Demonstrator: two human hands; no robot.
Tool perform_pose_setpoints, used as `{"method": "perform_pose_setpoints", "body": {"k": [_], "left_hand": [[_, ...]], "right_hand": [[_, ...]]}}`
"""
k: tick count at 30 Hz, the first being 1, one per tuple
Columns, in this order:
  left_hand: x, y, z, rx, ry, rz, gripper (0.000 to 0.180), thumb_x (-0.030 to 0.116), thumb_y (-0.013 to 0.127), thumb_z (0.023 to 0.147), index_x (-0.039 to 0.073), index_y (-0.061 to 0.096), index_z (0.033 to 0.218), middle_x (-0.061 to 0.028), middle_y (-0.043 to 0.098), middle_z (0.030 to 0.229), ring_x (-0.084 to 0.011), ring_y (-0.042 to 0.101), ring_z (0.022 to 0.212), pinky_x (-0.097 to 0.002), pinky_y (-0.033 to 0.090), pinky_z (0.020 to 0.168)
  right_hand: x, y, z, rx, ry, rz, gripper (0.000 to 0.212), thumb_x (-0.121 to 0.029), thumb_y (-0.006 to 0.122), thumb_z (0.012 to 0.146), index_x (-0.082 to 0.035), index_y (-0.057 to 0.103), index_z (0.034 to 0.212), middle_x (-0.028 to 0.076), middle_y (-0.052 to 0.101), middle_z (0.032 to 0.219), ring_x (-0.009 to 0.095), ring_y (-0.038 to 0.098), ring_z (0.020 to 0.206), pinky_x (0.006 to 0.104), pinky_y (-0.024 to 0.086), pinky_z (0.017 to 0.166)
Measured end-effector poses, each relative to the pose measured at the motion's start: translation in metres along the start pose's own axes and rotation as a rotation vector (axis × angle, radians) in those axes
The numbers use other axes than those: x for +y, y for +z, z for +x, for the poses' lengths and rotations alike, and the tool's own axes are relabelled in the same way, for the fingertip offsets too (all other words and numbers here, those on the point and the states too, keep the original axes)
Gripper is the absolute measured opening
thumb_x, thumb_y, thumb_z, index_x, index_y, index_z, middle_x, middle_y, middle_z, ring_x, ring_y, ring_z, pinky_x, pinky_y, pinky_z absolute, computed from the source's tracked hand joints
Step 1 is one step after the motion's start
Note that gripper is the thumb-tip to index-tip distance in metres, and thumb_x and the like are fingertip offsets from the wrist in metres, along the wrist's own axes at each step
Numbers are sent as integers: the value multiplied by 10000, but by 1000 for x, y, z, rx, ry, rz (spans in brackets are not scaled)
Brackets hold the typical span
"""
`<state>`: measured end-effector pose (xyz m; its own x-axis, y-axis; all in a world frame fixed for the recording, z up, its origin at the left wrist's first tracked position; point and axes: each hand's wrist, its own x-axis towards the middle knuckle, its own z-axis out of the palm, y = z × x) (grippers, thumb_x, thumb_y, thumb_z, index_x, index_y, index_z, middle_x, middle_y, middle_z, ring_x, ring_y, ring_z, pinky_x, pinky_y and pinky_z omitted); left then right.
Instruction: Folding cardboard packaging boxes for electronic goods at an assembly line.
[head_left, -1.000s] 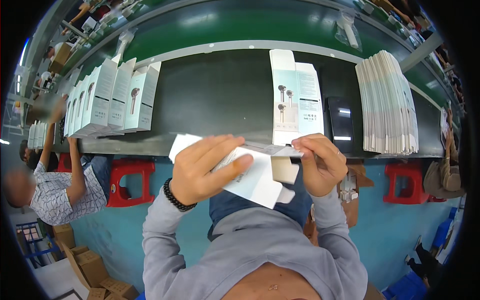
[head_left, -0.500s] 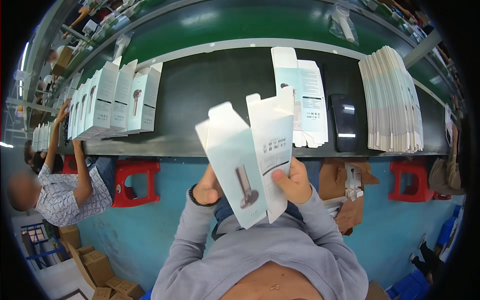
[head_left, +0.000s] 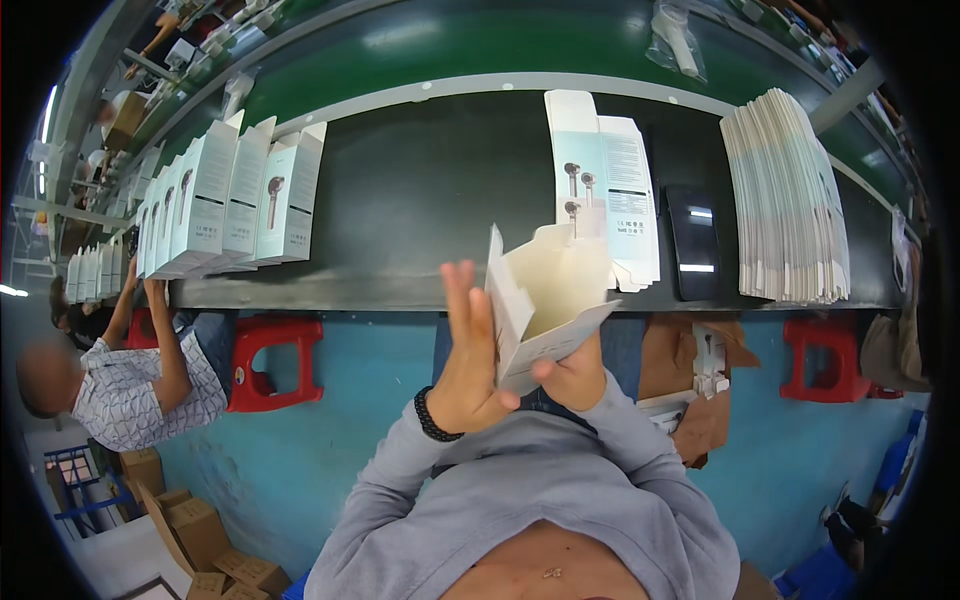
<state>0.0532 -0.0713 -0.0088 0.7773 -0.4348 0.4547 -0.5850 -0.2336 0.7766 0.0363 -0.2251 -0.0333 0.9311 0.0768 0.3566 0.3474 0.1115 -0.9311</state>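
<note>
A white paperboard carton (head_left: 512, 315) is opened out into a tube, its open end with raised flaps tipped up toward me so that its bare inside shows. My right hand (head_left: 578, 375) grips it from the lower right, thumb on the near face and the other fingers mostly hidden behind. My left hand (head_left: 470, 360) lies along the carton's left side with fingers stretched out, the fingertips slightly blurred. Beyond the carton, flat printed cartons (head_left: 628, 190) lie on the dark bench (head_left: 420, 190).
A phone-like black device (head_left: 691, 240) lies right of the flat cartons, then a long stack of flattened cartons (head_left: 785, 200). Erected cartons (head_left: 285, 200) stand in a row at left, near a co-worker (head_left: 150, 390). Red stools (head_left: 275, 365) and an open brown box (head_left: 690, 385) are below the bench.
The carton has gone from partly flattened, printed faces toward me, to opened out with its mouth upward. My left hand has moved up and right, its fingers now straight along the side.
</note>
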Motion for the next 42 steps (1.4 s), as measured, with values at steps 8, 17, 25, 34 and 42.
{"method": "perform_pose_setpoints", "body": {"k": [8, 17, 25, 34, 42], "left_hand": [[9, -34, 23, -287, 133, 195, 783, 662, 291, 828, 82, 360, 1349, -120, 602, 1010, -414, 270, 1287, -640, 83, 982], [7, 9, 16, 192, 243, -322, 674, 60, 518, 785, 180, 181, 1356, -174, 464, 1055, -363, 496, 1013, -475, 421, 840], [4, 18, 17, 176, 256, -384, 868, -50, 496, 728, 279, 54, 1399, -152, 370, 1071, -290, 501, 921, -410, 467, 750], [6, 14, 17, 191, 250, -238, 891, -83, 495, 707, 278, 70, 1402, -138, 410, 1059, -243, 517, 856, -358, 437, 645], [6, 2, 21, 123, 396, 23, 911, 188, 686, 717, 291, 88, 1397, -148, 412, 1112, -240, 498, 812, -340, 433, 635]], "right_hand": [[5, -2, -13, 27, -106, -173, 918, -426, 743, 676, -36, 258, 1352, 185, 414, 1236, 338, 443, 1116, 396, 358, 929], [-20, 21, 4, 130, -38, 213, 503, -343, 594, 837, -36, 323, 1130, 205, 428, 1209, 299, 419, 1116, 422, 337, 949], [-18, 13, 6, 206, -111, 259, 432, -300, 554, 865, -23, 376, 1144, 247, 469, 1179, 256, 495, 1025, 364, 412, 864], [-14, 15, 2, 284, -164, 431, 327, -195, 535, 888, 40, 506, 1113, 230, 514, 1185, 322, 460, 1154, 387, 396, 930], [-32, -3, 5, -7, -2, -222, 283, -104, 546, 840, -32, 594, 1110, 131, 547, 1104, 221, 494, 1070, 287, 428, 842]]}}
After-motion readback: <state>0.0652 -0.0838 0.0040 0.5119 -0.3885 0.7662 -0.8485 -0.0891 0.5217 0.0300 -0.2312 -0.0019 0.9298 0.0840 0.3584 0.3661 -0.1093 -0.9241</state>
